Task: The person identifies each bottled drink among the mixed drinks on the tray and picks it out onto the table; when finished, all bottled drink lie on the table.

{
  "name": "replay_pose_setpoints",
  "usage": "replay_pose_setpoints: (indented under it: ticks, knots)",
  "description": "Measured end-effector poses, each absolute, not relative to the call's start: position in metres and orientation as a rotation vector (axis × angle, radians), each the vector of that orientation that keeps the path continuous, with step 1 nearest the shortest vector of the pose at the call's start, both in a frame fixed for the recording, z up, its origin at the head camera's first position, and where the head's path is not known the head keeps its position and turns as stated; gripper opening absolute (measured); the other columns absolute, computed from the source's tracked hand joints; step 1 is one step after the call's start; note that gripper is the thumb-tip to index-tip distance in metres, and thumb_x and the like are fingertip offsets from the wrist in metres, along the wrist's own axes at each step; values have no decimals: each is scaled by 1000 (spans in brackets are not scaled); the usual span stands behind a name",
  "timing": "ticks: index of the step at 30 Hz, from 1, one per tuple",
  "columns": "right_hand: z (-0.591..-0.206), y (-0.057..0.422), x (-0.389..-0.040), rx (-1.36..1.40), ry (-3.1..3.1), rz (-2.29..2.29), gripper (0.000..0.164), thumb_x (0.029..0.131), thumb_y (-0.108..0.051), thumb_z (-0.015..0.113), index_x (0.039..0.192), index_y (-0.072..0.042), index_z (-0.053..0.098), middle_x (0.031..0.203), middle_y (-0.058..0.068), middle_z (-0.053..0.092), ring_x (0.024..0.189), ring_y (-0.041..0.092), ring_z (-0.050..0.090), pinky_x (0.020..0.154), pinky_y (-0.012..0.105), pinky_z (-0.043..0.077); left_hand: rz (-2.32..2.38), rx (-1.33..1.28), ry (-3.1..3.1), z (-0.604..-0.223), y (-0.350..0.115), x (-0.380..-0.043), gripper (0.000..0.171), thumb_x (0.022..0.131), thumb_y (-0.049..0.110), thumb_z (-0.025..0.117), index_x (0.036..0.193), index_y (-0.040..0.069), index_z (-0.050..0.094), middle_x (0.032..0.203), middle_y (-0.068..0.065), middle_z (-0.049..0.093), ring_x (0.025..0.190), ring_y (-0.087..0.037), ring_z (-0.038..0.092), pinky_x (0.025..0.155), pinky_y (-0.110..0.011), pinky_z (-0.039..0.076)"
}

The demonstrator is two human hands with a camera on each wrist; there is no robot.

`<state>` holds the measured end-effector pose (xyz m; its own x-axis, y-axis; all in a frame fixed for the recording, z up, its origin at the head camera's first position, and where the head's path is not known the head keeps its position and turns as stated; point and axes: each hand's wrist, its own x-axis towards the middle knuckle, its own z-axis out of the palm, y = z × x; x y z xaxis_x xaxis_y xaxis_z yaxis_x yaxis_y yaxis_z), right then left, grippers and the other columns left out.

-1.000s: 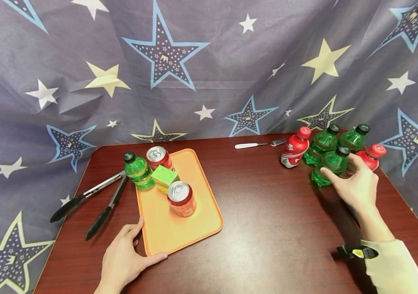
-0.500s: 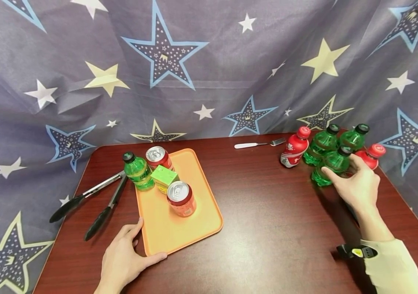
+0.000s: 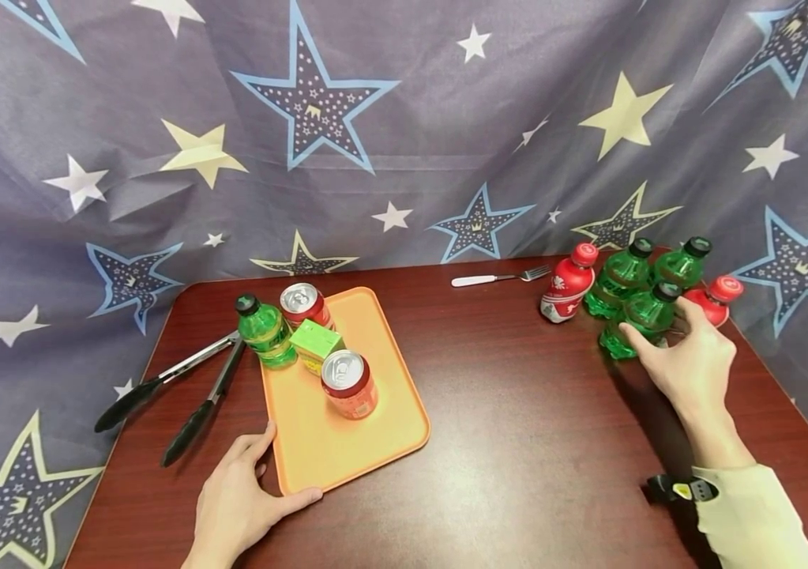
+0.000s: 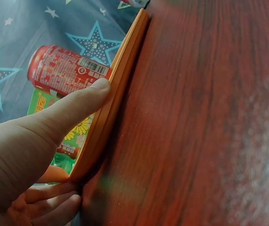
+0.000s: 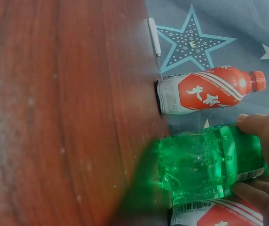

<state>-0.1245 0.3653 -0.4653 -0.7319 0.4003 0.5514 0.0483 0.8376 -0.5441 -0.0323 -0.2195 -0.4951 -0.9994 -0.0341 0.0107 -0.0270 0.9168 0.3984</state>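
Note:
My right hand [image 3: 691, 359] holds the front green soda bottle [image 3: 648, 312] near its top, thumb on one side and fingers on the other. In the right wrist view this green bottle stands on the table; its far side is hidden. At the near left corner of an orange tray [image 3: 354, 454], my left hand [image 3: 236, 494] touches the rim with its thumb and fingers spread over two edges. The tray bears a red can [image 3: 348, 385], a green drink carton [image 3: 316, 345], a second red can [image 3: 306, 307] and a green bottle [image 3: 266, 333].
Two more green bottles [image 3: 619, 278] stand behind the held one, with a red bottle [image 3: 569, 286] to their left and another red bottle [image 3: 715, 299] to the right. A fork [image 3: 499, 278] lies at the back edge. Tongs [image 3: 197, 379] lie left of the tray.
The right hand's fingers have settled slightly around the green soda bottle, which stays in place. The left hand and the tray have not visibly moved. The head view shifts a little.

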Motion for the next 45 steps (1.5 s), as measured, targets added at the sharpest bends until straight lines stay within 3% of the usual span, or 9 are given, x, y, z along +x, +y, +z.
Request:
replay_pose_setpoints:
  ticks: [7, 18, 31, 34, 37, 39, 42, 45]
  knots:
    - [-464, 365, -124, -320, -2313, 684, 69, 74, -32, 97, 132, -6, 70, 103, 24, 79, 71, -32, 35, 68, 16, 35, -633, 47, -3061, -495, -220, -33, 131, 56, 89, 84, 156, 8, 55, 126, -6, 67, 94, -14, 64, 70, -34, 50]
    - [-461, 365, -122, -361, -2335, 701, 69, 76, -34, 96, 133, -6, 70, 107, 24, 80, 71, -32, 36, 68, 11, 33, -628, 55, -3076, -494, -219, -33, 134, 56, 91, 83, 157, 9, 53, 124, -6, 66, 93, -14, 63, 69, -34, 49]
    - [-466, 365, -122, -309, -2285, 661, 65, 75, -33, 96, 128, -4, 72, 92, 21, 75, 71, -23, 36, 68, 25, 33, -627, 58, -3087, -491, -218, -33, 133, 56, 89, 83, 157, 8, 52, 124, -6, 66, 92, -14, 61, 68, -32, 47]
    - [-467, 363, -123, -269, -2255, 649, 64, 75, -28, 95, 128, -1, 71, 96, 21, 74, 75, -8, 48, 71, 31, 35, -626, 58, -3088, -491, -218, -32, 133, 56, 90, 83, 157, 8, 52, 124, -6, 66, 92, -14, 62, 68, -33, 48]
    - [-466, 361, -122, -242, -2232, 657, 65, 76, -23, 93, 131, 1, 69, 106, 24, 74, 84, 21, 64, 76, 40, 38, -627, 63, -3094, -491, -218, -32, 134, 56, 90, 83, 157, 8, 52, 125, -6, 66, 93, -14, 63, 69, -33, 49]
    - [-464, 360, -121, -234, -2216, 663, 68, 76, -22, 93, 135, 2, 67, 115, 27, 73, 95, 42, 66, 81, 48, 42, -628, 65, -3096, -491, -219, -32, 134, 56, 90, 83, 157, 8, 52, 125, -6, 65, 94, -15, 63, 69, -33, 49]
    - [-458, 360, -121, -225, -2189, 668, 73, 75, -23, 93, 139, -1, 66, 123, 28, 72, 105, 47, 68, 89, 57, 46, -627, 62, -3093, -491, -219, -32, 134, 56, 90, 83, 157, 8, 52, 125, -6, 65, 94, -15, 63, 69, -34, 49]
    - [-451, 360, -122, -205, -2164, 667, 76, 74, -23, 94, 142, -5, 66, 130, 26, 71, 112, 48, 67, 93, 57, 48, -624, 50, -3079, -492, -219, -32, 133, 57, 89, 83, 157, 7, 53, 123, -6, 66, 93, -15, 63, 69, -34, 49]
